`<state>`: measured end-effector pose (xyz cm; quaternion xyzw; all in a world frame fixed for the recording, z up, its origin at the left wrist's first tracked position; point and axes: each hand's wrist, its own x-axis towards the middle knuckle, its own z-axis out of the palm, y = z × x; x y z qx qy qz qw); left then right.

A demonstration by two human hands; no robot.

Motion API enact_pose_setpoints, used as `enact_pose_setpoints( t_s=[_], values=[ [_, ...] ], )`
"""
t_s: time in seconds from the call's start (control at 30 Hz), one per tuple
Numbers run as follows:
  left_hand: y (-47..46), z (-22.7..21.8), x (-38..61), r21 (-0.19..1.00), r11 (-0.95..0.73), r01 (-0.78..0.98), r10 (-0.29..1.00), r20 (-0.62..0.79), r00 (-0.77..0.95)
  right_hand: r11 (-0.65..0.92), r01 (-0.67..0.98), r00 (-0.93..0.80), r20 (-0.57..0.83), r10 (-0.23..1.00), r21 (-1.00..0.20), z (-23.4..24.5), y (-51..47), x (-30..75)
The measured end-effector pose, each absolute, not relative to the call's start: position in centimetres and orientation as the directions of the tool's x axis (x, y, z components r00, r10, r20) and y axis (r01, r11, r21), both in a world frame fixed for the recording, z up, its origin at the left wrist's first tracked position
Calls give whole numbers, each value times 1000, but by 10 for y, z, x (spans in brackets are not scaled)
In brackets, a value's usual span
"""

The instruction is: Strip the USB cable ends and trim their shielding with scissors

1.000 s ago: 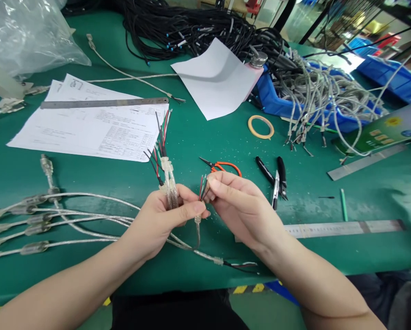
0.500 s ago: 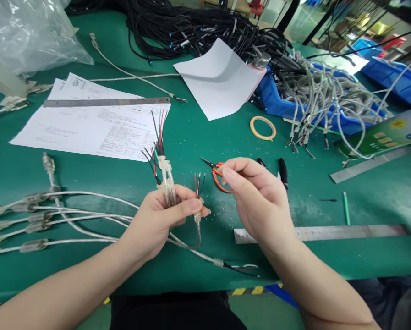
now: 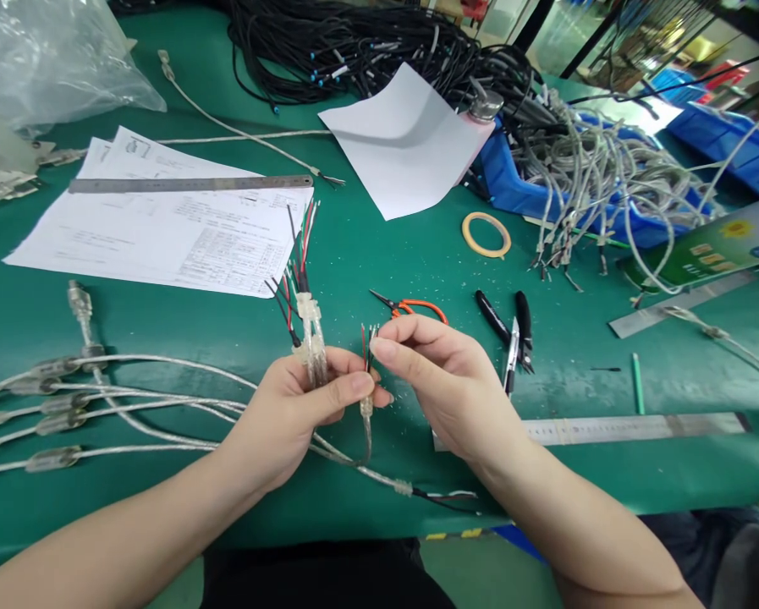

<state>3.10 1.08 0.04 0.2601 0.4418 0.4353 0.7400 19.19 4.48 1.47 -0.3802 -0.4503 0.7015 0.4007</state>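
Note:
My left hand [image 3: 303, 406] is closed round a bundle of clear-sheathed cables [image 3: 309, 338] whose stripped red, green and black wire ends fan upward. It also pinches one more cable end [image 3: 366, 406] between thumb and finger. My right hand [image 3: 446, 381] pinches the thin coloured wire tips [image 3: 370, 338] of that cable. The cables trail left across the green table [image 3: 163, 321] with clear connector housings [image 3: 55, 368] along them.
Orange-handled scissors [image 3: 417, 309] and black pliers [image 3: 509, 330] lie just beyond my right hand. A steel ruler [image 3: 607, 427] lies near the front edge, another on printed sheets [image 3: 163, 228]. Tape ring [image 3: 486, 234], blue bin of grey cables [image 3: 582, 178], black cable pile [image 3: 366, 51].
My right hand, which had lifted away toward the scissors half a second ago, has come back to the wire tips held by my left hand and pinches them again.

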Motion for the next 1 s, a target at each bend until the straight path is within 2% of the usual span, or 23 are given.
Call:
enact_pose_setpoints(
  t_s=[0.3, 0.6, 0.73, 0.8, 0.93, 1.0],
  values=[
    [12, 0, 31, 803, 469, -366, 882, -404, 243, -247, -240, -345, -155, 926, -939, 9, 41, 188],
    [13, -1, 31, 783, 457, -422, 889, -389, 241, -158, -241, -320, -75, 945, -958, 7, 35, 186],
    [12, -1, 29, 764, 478, -433, 878, -397, 268, -244, -274, -397, -122, 910, -930, 10, 40, 189],
    [11, 0, 29, 767, 487, -418, 871, -393, 294, -220, -305, -336, -112, 935, -927, 18, 50, 198],
    [9, -1, 30, 765, 521, -379, 836, -367, 409, 104, -439, 23, 104, 994, -892, 33, 76, 222],
    [11, 0, 30, 753, 497, -431, 862, -368, 349, 123, -385, 45, 115, 992, -915, 32, 81, 225]
  ],
)
